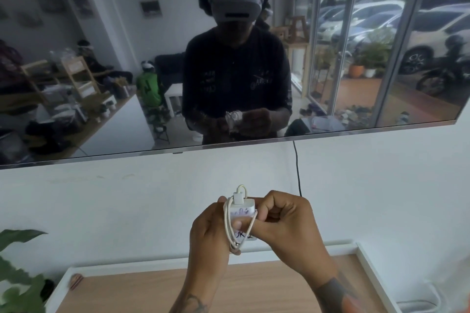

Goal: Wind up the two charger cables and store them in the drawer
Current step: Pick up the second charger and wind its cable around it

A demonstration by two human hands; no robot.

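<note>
A white charger block (243,209) with its white cable (229,226) looped round it is held up in front of the wall, above the wooden top. My left hand (209,232) grips the block and the loops from the left. My right hand (287,226) pinches the cable on the right side of the block, fingers curled. A USB plug sticks up from the top of the block. No drawer shows in this view.
A wooden cabinet top (267,284) with a white rim lies below my hands. A wall-mounted TV (127,58) hangs above, with a black cord (297,170) running down the wall. Plant leaves (17,279) stand at the lower left. Another white cable (429,297) lies at the lower right.
</note>
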